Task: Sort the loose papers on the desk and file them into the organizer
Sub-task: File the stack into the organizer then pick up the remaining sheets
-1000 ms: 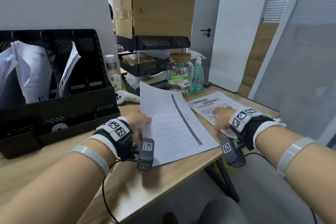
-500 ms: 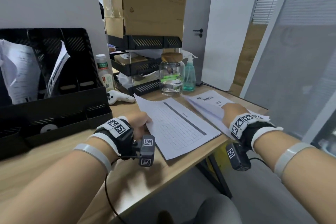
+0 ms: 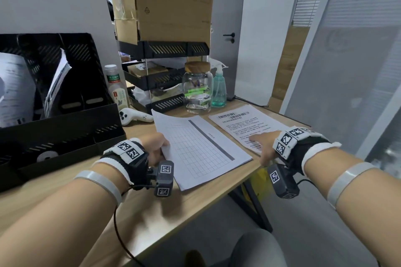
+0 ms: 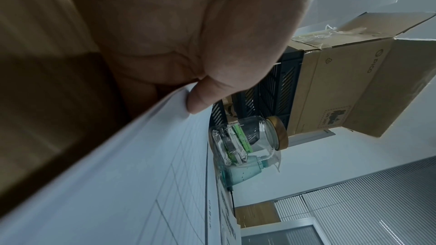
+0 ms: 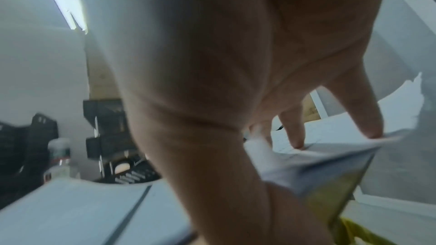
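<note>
- The left hand (image 3: 155,147) pinches the left edge of the grid sheet (image 3: 199,149), thumb on top, lifting that edge off the worktop (image 3: 152,212)
- The right hand (image 3: 265,145) presses straight, spread fingers (image 5: 368,118) on the printed text sheet (image 3: 245,123) at the worktop's right corner
- The black organizer (image 3: 65,136) stands at the left with papers upright in its slots, well apart from both sheets

White grid-ruled sheet (image 3: 195,147), grey stripe; black organizer (image 3: 65,134); light wood table (image 3: 152,212); teal bottle (image 3: 218,91); brown box (image 3: 173,2).
</note>
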